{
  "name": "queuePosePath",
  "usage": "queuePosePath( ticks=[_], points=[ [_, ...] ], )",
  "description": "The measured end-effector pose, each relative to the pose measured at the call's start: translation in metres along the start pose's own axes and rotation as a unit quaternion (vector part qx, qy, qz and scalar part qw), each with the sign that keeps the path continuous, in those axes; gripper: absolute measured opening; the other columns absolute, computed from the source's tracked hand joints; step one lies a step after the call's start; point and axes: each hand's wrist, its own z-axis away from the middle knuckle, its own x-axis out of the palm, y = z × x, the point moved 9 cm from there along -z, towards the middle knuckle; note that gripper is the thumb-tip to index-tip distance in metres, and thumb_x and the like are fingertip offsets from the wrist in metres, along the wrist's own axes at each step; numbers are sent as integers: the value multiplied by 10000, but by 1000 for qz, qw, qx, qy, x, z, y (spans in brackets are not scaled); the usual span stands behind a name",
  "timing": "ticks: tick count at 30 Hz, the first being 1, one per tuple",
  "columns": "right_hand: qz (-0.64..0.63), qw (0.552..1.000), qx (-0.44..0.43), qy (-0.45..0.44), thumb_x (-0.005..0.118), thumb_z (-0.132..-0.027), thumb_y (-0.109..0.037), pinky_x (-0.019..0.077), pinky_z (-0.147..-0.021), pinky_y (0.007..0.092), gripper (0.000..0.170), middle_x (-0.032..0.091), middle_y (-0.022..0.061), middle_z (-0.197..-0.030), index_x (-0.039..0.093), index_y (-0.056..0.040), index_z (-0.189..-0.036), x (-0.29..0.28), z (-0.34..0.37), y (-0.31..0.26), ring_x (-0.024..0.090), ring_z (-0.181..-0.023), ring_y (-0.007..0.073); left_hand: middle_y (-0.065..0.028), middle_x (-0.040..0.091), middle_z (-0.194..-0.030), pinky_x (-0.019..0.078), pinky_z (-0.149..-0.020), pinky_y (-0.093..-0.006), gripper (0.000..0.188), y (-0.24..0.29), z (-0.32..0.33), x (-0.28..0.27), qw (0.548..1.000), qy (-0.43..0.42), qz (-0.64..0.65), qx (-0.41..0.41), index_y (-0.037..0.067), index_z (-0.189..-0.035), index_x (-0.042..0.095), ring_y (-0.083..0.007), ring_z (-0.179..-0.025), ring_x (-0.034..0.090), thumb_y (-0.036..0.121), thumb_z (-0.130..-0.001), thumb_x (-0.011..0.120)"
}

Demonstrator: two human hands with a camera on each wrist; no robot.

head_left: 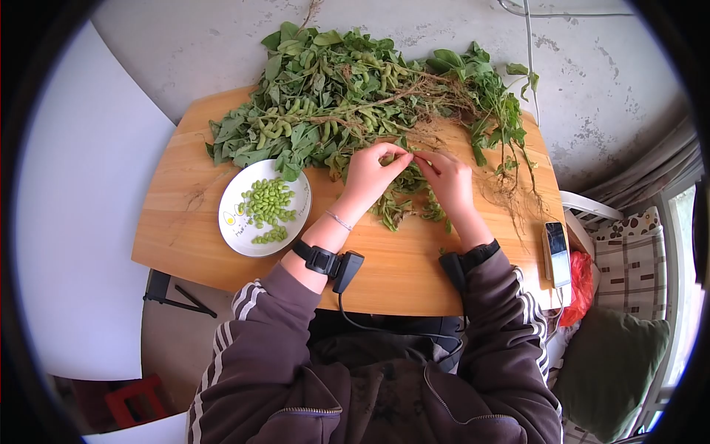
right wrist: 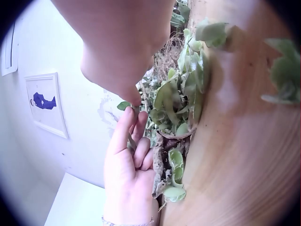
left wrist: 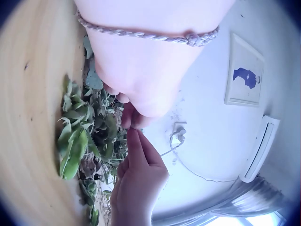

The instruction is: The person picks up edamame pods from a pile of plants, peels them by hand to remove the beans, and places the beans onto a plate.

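Right wrist view shows left fingers [right wrist: 122, 128] and right fingers [right wrist: 133, 96] pinching a green piece [right wrist: 123, 106] at their tips.

PLACE: home — a lived-in room | SEATING: patterned seat cover [head_left: 629, 263], dark green cushion [head_left: 610, 370] | LIGHT: bright window [head_left: 685, 259], grey curtain [head_left: 647, 174] | WALL: framed picture [left wrist: 244, 70], white air conditioner [left wrist: 260, 148] — household fittings | SURFACE: wooden tabletop [head_left: 392, 270]

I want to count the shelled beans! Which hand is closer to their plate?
The left hand, wearing the bracelet. The right hand has no bracelet and is farther from the plate.
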Motion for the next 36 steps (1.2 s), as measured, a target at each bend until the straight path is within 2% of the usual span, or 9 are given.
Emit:
queuePosePath(
  ticks=[7, 10, 13, 16, 19, 22, 25, 28, 36],
  points=[
    [65, 996, -61, 0, 720, -867, -146, 530, -582, 371, 102, 638, 62, -759, 752, -105, -955, -2, 2, -12, 646, -651, 291, -124, 717, -846, 504, -610, -351, 238, 24, 3, 1, 983, 30, -123, 133, 75, -933, 757, -300, -694, 666, 300, -856, 754],
    [64, 996, -59, 22, 728, -858, -141, 525, -561, 360, 97, 621, 54, -734, 750, -115, -949, -5, 2, -13, 638, -631, 272, -93, 720, -811, 494, -603, -333, 221, 12, -1, 2, 994, 9, -73, 85, 73, -935, 764, -229, -651, 657, 287, -883, 738],
    [77, 992, -85, 56, 742, -845, -134, 509, -528, 350, 101, 590, 41, -701, 749, -121, -945, -9, 3, -20, 615, -592, 244, -17, 706, -777, 444, -539, -277, 224, -13, 2, 8, 984, -92, 67, -137, 39, -921, 765, -105, -593, 583, 259, -912, 723],
    [80, 989, -95, 75, 754, -833, -130, 490, -501, 338, 112, 557, 30, -672, 749, -122, -944, -11, 4, -23, 588, -559, 221, 49, 655, -746, 322, -465, -211, 221, -10, 7, 13, 949, -78, 243, -185, 19, -913, 760, -13, -534, 434, 234, -928, 714],
    [85, 987, -104, 87, 756, -834, -130, 479, -491, 333, 106, 543, 27, -662, 750, -123, -940, -14, 5, -25, 578, -547, 216, 70, 614, -708, 203, -432, -202, 220, -19, 11, 19, 916, -93, 309, -240, 15, -892, 750, 7, -473, 320, 232, -921, 725],
    [92, 986, -105, 92, 762, -830, -126, 477, -491, 334, 110, 544, 27, -659, 749, -124, -940, -15, 6, -28, 575, -547, 211, 82, 530, -625, 162, -432, -214, 241, -25, 12, 24, 898, -108, 349, -246, 29, -866, 733, -2, -450, 252, 260, -931, 715],
    [68, 986, -96, 119, 766, -830, -114, 475, -494, 328, 111, 555, 31, -655, 750, -114, -940, -23, 4, -35, 576, -552, 215, 93, 457, -569, 151, -431, -220, 290, -28, 14, 32, 850, -89, 438, -281, 25, -840, 712, -7, -446, 251, 297, -938, 707],
    [10, 993, -57, 108, 769, -831, -102, 476, -504, 315, 111, 579, 42, -664, 751, -95, -941, -19, 2, -23, 583, -561, 217, 85, 441, -558, 146, -425, -226, 320, -29, 11, 27, 876, -101, 392, -263, 33, -825, 698, -16, -438, 237, 329, -946, 695],
    [-25, 993, 11, 116, 784, -830, -87, 447, -526, 257, 132, 596, 29, -668, 764, -67, -959, -24, 1, -12, 548, -559, 111, 71, 618, -745, 262, -484, -188, 345, -11, 11, 19, 917, -113, 299, -239, 2, -1114, 726, 5, -545, 359, 264, -893, 766]
  ],
)
